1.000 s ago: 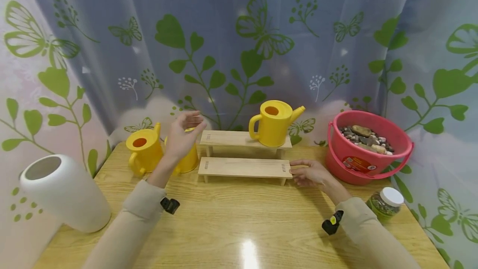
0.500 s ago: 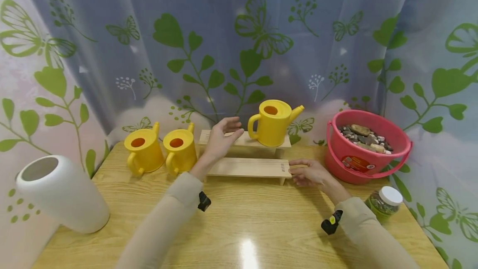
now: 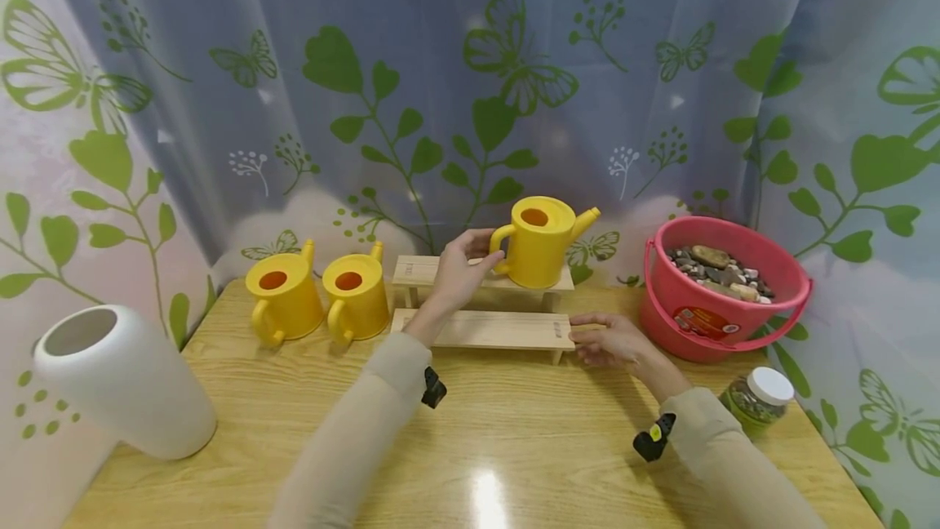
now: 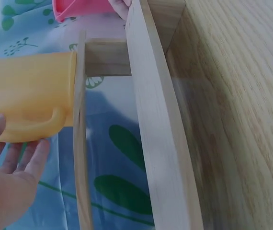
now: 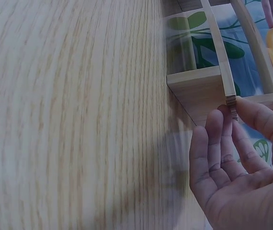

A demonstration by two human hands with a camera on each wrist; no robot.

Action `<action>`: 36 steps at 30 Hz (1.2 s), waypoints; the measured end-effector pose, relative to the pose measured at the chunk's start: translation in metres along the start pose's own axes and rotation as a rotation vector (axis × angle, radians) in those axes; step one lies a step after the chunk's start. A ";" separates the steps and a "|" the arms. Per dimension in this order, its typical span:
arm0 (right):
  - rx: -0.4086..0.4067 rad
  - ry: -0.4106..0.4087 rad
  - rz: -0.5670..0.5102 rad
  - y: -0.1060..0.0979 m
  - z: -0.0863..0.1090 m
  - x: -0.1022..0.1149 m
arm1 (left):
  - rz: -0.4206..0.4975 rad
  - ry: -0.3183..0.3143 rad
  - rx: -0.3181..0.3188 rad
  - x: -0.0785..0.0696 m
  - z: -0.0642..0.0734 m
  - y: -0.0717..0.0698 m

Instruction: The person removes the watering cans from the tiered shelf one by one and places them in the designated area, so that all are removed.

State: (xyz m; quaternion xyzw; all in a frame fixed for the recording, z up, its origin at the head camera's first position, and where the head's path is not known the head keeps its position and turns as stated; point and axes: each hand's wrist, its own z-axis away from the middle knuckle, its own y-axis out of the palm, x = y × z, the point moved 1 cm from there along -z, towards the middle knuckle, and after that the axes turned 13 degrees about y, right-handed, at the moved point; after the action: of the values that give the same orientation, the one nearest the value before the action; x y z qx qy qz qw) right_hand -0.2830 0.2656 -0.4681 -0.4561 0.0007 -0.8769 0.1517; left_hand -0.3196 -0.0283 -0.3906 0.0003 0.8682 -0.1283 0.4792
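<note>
A yellow watering can (image 3: 539, 247) stands upright on the upper board of a two-step wooden shelf (image 3: 481, 329), its spout to the right. My left hand (image 3: 461, 272) is at the can's handle, thumb on the near side. In the left wrist view, the fingers of the left hand (image 4: 9, 187) are fairly straight beside the handle (image 4: 28, 129), not curled round it; whether they touch it is hard to tell. My right hand (image 3: 609, 340) pinches the right end of the lower board, thumb and fingertips on the board's end (image 5: 230, 98) in the right wrist view.
Two more yellow watering cans, one at the far left (image 3: 285, 300) and one beside it (image 3: 357, 298), stand left of the shelf. A white vase (image 3: 128, 382) is at the left. On the right are a pink bucket (image 3: 705, 325) of stones and a lidded jar (image 3: 758, 400).
My left hand has moved right, from in front of the second watering can to the handle of the can on the shelf. The right hand has stayed at the board's end.
</note>
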 end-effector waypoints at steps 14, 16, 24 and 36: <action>-0.014 0.000 0.015 0.000 -0.001 0.000 | -0.071 0.037 0.091 -0.007 0.003 -0.002; -0.015 0.002 0.016 0.000 -0.001 0.000 | -0.069 0.033 0.098 -0.009 0.006 -0.006; -0.002 0.001 0.010 0.001 0.001 0.001 | -0.081 0.045 0.084 -0.018 0.029 -0.034; 0.029 -0.007 -0.016 0.002 0.002 0.002 | -0.095 0.085 0.035 -0.035 0.097 -0.093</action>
State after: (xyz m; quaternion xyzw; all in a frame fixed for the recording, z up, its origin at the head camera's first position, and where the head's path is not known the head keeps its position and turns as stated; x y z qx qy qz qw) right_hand -0.2820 0.2629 -0.4657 -0.4568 -0.0162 -0.8765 0.1512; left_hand -0.2315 -0.1358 -0.3899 -0.0268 0.8846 -0.1660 0.4350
